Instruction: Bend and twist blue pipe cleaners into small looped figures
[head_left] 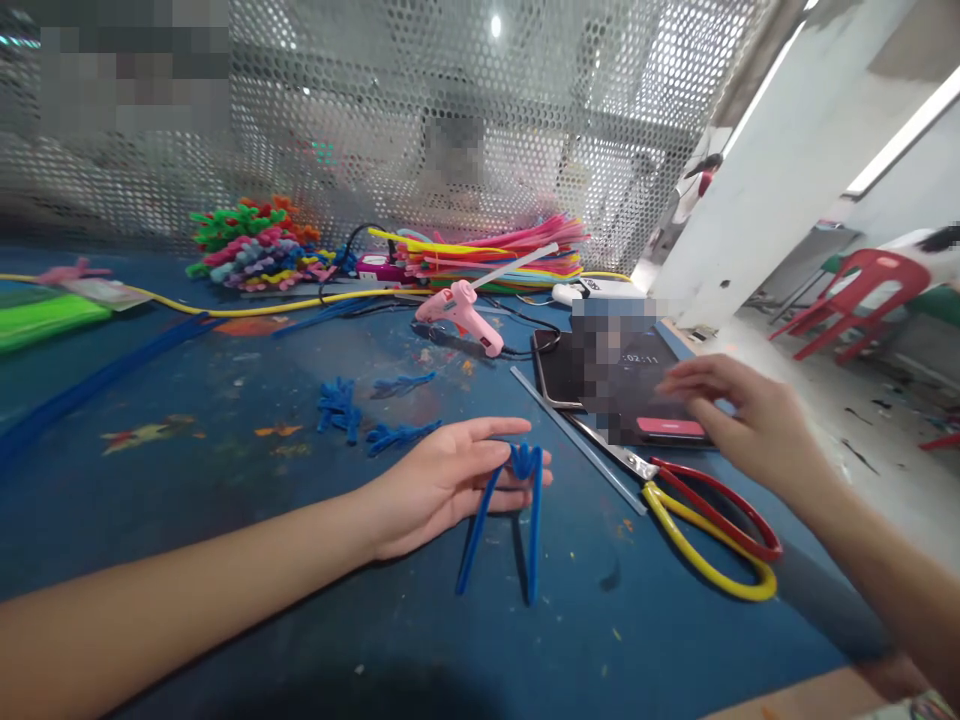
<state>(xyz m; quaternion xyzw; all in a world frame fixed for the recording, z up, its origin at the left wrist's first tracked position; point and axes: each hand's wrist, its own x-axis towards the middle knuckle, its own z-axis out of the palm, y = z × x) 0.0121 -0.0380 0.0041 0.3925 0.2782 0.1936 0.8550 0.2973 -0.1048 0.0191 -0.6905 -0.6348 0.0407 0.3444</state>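
Observation:
My left hand (457,470) reaches in from the lower left, palm partly up, its fingers closed on a blue pipe cleaner (535,530). The pipe cleaner is bent into small folds at the top, and its two long legs hang toward me. My right hand (739,410) is raised at the right, near a dark tablet-like screen (660,375). Its fingers are slightly curled and apart from the thumb, with nothing visible between them. Below it lie scissors (705,510) with one red and one yellow handle. Several twisted blue pipe cleaner pieces (339,408) lie left of my left hand.
A pink glue gun (461,318) rests behind my hands, a glue stick in it. A clear stick (581,440) lies beside the scissors. Bundles of coloured pipe cleaners (487,255) and a yellow cable (300,305) line the back, before a perforated metal screen (360,130).

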